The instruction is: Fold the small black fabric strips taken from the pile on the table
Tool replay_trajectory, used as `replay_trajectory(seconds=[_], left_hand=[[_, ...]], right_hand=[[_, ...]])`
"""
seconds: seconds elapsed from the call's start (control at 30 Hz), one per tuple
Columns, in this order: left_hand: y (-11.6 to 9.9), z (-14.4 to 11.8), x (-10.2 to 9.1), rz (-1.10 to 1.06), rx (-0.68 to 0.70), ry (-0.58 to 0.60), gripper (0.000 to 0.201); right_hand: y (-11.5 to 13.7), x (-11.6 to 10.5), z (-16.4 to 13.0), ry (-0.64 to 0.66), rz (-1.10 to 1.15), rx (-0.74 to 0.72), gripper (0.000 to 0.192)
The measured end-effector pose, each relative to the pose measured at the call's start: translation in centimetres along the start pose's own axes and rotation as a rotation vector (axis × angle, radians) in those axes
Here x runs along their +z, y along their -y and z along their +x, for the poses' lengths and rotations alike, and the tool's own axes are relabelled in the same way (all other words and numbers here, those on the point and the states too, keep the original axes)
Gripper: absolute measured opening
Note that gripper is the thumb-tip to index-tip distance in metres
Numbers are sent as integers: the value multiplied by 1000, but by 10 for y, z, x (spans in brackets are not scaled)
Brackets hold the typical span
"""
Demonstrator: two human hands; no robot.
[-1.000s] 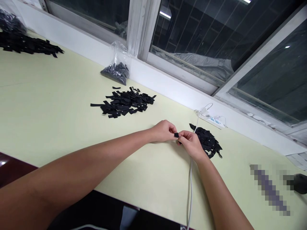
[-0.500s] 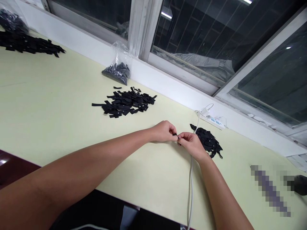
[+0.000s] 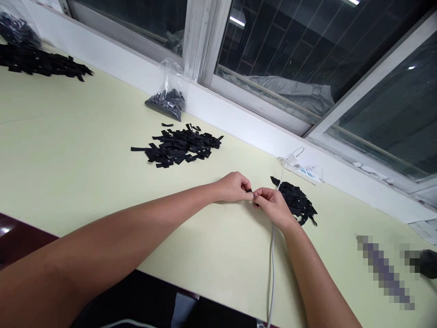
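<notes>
Pinched between the fingertips of both hands is a small black fabric strip (image 3: 249, 192), mostly covered by the fingers. My left hand (image 3: 233, 187) is closed on one end of it. My right hand (image 3: 272, 203) grips the other end, with its fingertips touching those of the left. Just behind the right hand lies a pile of black strips (image 3: 297, 200), partly hidden by that hand. A larger heap of similar strips (image 3: 184, 145) spreads across the table beyond my left hand.
A clear plastic bag (image 3: 166, 100) of black pieces stands by the wall. More strips (image 3: 41, 62) lie at far left beside another bag (image 3: 15, 29). A power strip (image 3: 302, 173) sits at the wall, and its white cable (image 3: 272, 264) crosses the table (image 3: 211, 255) under my right hand.
</notes>
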State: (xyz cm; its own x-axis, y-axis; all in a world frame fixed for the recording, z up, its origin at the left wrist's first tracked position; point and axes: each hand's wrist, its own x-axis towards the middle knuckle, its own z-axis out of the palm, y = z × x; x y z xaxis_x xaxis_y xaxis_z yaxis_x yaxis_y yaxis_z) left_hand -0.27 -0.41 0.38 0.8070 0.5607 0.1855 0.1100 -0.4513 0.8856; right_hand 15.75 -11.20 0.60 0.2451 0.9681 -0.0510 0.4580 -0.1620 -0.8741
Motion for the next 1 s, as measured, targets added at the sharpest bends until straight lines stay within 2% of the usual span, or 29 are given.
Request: replay_trajectory(seconds=[0.33, 0.43, 0.57, 0.67, 0.83, 1.0], left_hand=[[2, 1, 1, 3, -22, 1, 18], [1, 1, 1, -2, -2, -19, 17], [-1, 0, 0, -2, 85, -77, 18], [-1, -1, -1, 57, 184, -105, 20], [0, 0, -3, 201, 384, -94, 21], [2, 2, -5, 264, 414, -88, 23]], right_hand=[[1, 2, 0, -23, -57, -14, 12], [1, -1, 0, -1, 4, -15, 13], [4, -5, 1, 25, 354, 40, 18], [6, -8, 2, 35, 568, 138, 26], [10, -10, 0, 119, 678, 303, 24], [15, -6, -3, 28, 642, 270, 21]])
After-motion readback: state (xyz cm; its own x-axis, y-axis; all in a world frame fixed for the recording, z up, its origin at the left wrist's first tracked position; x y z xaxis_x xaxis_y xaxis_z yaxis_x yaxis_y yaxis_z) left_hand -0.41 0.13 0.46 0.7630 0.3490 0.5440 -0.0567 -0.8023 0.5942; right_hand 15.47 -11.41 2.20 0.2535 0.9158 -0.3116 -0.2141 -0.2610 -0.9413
